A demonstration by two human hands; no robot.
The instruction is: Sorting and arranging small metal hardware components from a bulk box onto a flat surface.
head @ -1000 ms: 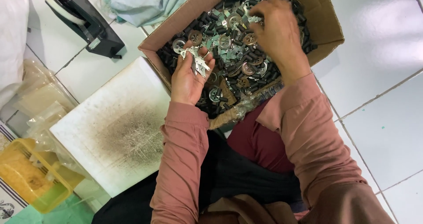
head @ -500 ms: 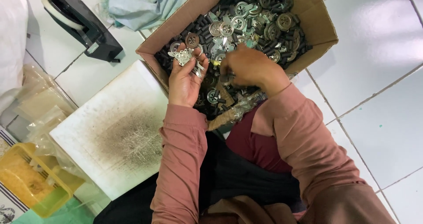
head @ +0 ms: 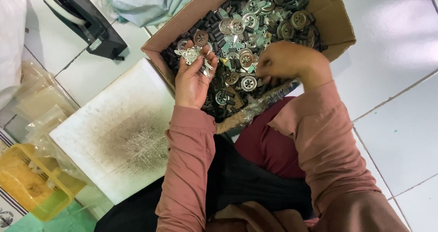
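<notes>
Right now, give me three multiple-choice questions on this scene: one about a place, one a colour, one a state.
1. Where is the black tape dispenser?
A. inside the box
B. on the floor tiles, upper left
C. on the person's lap

2. What colour is the plastic tub at lower left?
A. yellow
B. red
C. blue

3. What is the left hand doing?
A. resting flat on the white board
B. hanging empty
C. holding small metal parts over the cardboard box

Answers: 1 B, it stands on tiles outside the box. 2 A, its walls are yellow. 3 C, flat metal pieces lie in its fingers.
</notes>
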